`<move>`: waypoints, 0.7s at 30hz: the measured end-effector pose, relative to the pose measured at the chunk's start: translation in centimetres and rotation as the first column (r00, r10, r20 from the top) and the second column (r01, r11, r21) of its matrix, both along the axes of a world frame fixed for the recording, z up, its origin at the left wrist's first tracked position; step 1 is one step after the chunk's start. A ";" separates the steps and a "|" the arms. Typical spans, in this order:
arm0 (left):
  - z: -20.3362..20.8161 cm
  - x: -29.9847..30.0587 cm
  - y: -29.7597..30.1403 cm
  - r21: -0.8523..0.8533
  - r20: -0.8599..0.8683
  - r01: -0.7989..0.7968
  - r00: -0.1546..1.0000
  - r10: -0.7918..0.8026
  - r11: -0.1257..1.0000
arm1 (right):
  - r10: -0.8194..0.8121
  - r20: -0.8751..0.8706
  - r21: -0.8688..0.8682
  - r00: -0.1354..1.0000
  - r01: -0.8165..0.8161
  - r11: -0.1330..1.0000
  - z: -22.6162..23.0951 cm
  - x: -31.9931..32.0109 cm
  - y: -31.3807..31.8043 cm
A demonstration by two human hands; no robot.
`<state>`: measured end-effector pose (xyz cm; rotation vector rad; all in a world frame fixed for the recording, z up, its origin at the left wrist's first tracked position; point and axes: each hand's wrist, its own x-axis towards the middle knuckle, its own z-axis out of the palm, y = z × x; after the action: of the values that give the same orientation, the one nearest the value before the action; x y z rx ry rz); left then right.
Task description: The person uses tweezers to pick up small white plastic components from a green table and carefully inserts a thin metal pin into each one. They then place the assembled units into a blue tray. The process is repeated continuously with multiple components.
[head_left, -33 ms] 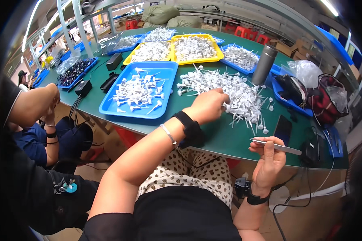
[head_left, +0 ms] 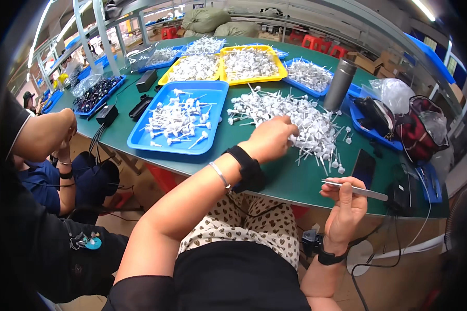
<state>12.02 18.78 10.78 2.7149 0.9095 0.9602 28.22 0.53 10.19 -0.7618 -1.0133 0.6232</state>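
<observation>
My left hand (head_left: 271, 139) reaches over the near left side of a loose pile of small white parts with thin stems (head_left: 316, 127). Its fingers are curled down at the pile, and whatever they pinch is hidden. At the table's front edge my right hand (head_left: 345, 207), palm up, grips metal tweezers (head_left: 366, 192) between thumb and fingers. The tweezers' tips point left, apart from the pile. Left of the pile, a blue tray (head_left: 165, 93) carries more of the same white parts, spread loosely.
Behind are yellow trays (head_left: 284, 70) and a blue tray (head_left: 324, 93) full of white parts. A grey bottle (head_left: 341, 84), a phone (head_left: 364, 168) and a dark red bag (head_left: 423, 127) lie to the right. A co-worker's arm (head_left: 44, 136) is close on my left.
My left hand has shifted very slightly at the pile, its fingers a little more curled. The right hand keeps the tweezers in nearly the same place.
</observation>
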 end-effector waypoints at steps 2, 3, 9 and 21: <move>-0.7 1.4 0.2 0.011 -0.060 0.050 0.997 -0.049 0.999 | -0.013 -0.005 -0.004 1.000 0.012 1.000 -0.1 0.1 -0.1; -1.1 1.9 0.3 0.048 -0.059 0.062 0.997 -0.059 0.997 | -0.003 -0.003 -0.004 1.000 0.003 1.000 0.1 0.0 -0.2; -2.3 3.2 1.1 0.131 -0.173 0.010 0.985 0.013 0.991 | 0.013 -0.009 -0.043 1.000 -0.014 0.999 0.0 -0.3 -0.2; -1.7 -5.3 0.1 -0.091 -0.164 0.041 0.985 -0.056 0.995 | 0.054 0.032 -0.072 0.998 -0.052 0.996 -0.7 -1.0 0.2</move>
<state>6.70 18.90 9.05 2.7602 0.8850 0.6763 27.22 0.77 9.48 -0.8123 -1.0497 0.6968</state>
